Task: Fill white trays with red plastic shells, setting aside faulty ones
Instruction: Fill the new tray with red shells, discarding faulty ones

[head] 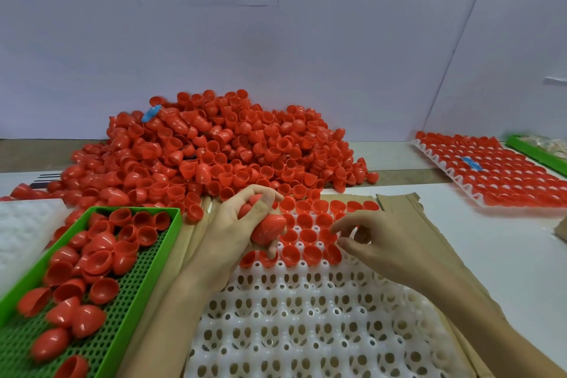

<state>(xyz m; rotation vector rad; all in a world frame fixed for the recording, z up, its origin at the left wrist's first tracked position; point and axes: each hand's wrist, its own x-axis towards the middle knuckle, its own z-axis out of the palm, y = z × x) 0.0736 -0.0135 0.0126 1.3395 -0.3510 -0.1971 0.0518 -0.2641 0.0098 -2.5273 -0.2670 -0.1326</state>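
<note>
A white tray (306,316) with round pockets lies in front of me on cardboard; only its far rows hold red shells (308,236), open side up. My left hand (242,224) hovers over the tray's far left part, shut on a few red shells (267,232). My right hand (377,242) is over the tray's right side, thumb and fingers apart just above the filled pockets, and I see nothing held in it. A big heap of loose red shells (214,150) lies behind the tray.
A green perforated tray (129,301) with several red shells stands at the left. Another white tray (18,233) lies at far left. A filled white tray (497,172) sits at the right, a green tray (534,150) behind it. Torn cardboard (402,205) pokes out under the tray.
</note>
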